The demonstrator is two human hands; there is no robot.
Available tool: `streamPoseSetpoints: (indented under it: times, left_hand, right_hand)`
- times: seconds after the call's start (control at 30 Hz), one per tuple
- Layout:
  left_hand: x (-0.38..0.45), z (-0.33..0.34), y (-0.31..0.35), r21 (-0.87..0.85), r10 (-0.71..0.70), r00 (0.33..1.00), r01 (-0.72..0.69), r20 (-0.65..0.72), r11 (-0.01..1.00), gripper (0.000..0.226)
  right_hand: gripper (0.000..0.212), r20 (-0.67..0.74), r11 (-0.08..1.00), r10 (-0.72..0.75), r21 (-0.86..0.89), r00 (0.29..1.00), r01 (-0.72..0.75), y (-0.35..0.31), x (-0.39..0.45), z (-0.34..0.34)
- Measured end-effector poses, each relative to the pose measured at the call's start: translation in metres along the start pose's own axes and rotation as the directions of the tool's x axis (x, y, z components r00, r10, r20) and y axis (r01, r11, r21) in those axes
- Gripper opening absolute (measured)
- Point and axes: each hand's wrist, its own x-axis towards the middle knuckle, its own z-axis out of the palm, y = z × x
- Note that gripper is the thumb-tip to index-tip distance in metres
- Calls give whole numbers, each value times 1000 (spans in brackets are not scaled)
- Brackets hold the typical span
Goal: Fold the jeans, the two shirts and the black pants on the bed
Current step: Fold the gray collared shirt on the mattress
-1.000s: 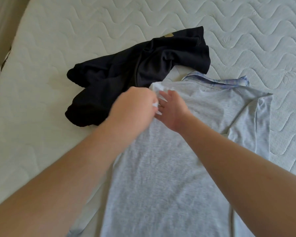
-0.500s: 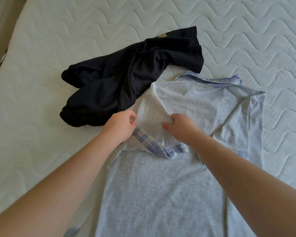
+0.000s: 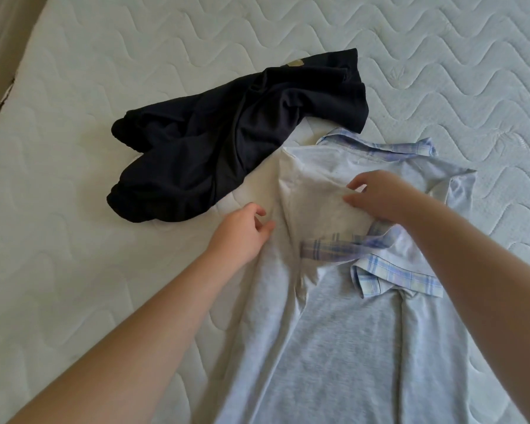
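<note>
Evidently one of the two shirts is in hand: the grey shirt (image 3: 343,347) is spread on the bed (image 3: 74,270), its long body running down toward the viewer and out of the lower edge of the picture, and its left sleeve is being folded inward across the chest. The plaid cuff (image 3: 334,250) of that sleeve is seen just below the right fingers and to the right of the left ones. The left hand (image 3: 242,234) is held with fingers loosely curled at the shirt's left edge; whether cloth is actually pinched cannot be told. The right hand (image 3: 380,197) is laid on the folded sleeve, its fingers bent and the cloth apparently nipped at the fingertips. Next, it is judged, the sleeve must be smoothed flat and the body folded up. Just beyond the right fingers the plaid collar (image 3: 380,148) is seen. Beyond the left fingers the black pants (image 3: 227,142) lie crumpled, touching the shirt's shoulder, so little room is left there; open mattress is offered farther right and to the left.
</note>
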Motion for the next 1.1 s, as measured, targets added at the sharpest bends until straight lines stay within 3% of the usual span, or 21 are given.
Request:
streamPoseSetpoints:
  times: [0.1,0.23,0.3,0.4,0.5,0.6,0.73,0.83,0.93,1.03,1.1]
  left_hand:
    - [9,10,4,-53,8,1000,-9,-18,999,41]
    - [30,13,16,-57,3,998,-7,-70,998,34]
    - [40,13,20,-51,-25,998,22,-61,998,33]
    - [47,13,21,-23,-55,998,54,-40,998,33]
    - [48,14,17,-17,-70,995,69,-66,998,20]
    - [49,13,10,-178,-144,983,123,-113,976,22]
    - [50,14,1,-355,-196,977,156,-78,922,17]
    - [49,12,-3,-523,-245,969,199,-19,829,30]
    - [47,6,0,-519,-234,967,249,95,818,36]
    - [47,3,5,-514,-182,963,261,199,817,23]
    - [49,5,7,-491,-180,969,241,169,837,14]
  right_hand:
    - [44,-97,1000,-13,-16,995,12,2,14,21]
    - [61,-258,947,-194,204,946,250,-26,29,35]
    - [61,-247,951,-252,117,936,287,-45,38,41]
    - [40,-231,970,-242,-29,942,242,-63,52,41]
    - [24,-243,931,-265,188,933,314,-68,58,31]
    - [8,-270,876,-286,315,919,365,-65,62,20]
    - [23,-231,793,-209,529,950,303,-58,71,17]
    - [22,-217,775,-138,584,966,242,-61,79,21]
    - [21,-209,738,-106,638,972,218,-67,83,25]
    - [19,-241,771,-112,591,964,238,-70,85,29]
    - [20,-270,846,-131,472,954,250,-66,83,28]
